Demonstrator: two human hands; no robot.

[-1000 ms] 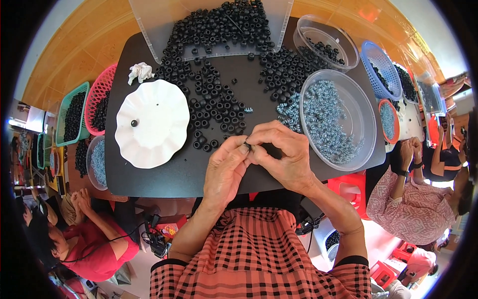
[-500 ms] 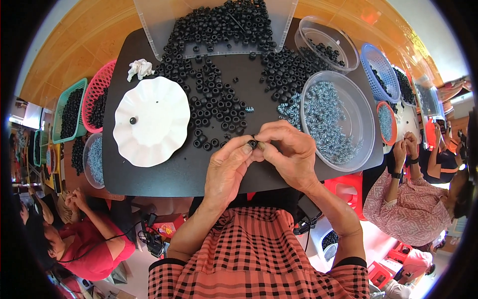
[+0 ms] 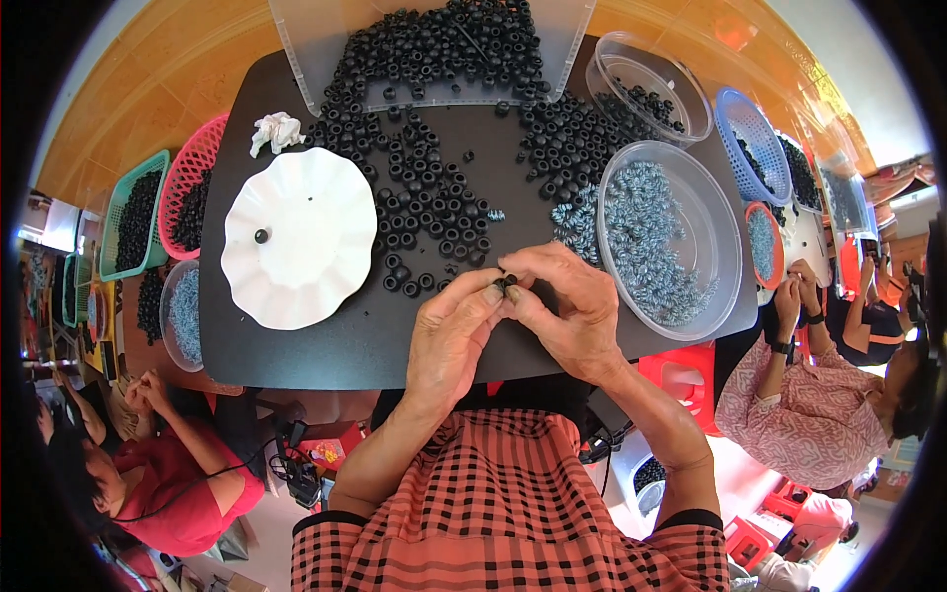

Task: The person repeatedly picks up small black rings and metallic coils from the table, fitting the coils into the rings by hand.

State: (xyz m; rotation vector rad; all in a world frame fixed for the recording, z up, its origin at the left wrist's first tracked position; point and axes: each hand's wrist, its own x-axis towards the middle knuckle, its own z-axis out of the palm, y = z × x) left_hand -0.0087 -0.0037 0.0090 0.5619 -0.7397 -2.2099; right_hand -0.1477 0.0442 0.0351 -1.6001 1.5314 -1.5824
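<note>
Close to the table's near edge, my left hand pinches a small black ring-shaped piece between thumb and fingers. My right hand meets it there, its thumb and forefinger closed on the same piece. Fingertips cover much of it. Just beyond my hands lie loose black ring-shaped pieces with round holes. A single small blue spring lies by them. Right of my right hand, a clear round tub holds many blue springs, some spilled over its left side.
A white scalloped plate with one black piece is at left, below crumpled tissue. A tipped clear bin spills black pieces at the back. A clear bowl stands back right. Co-workers sit at left and right.
My right hand has shifted slightly left and down, its forefinger lifting a little off the black piece. The left hand stays almost where it was.
</note>
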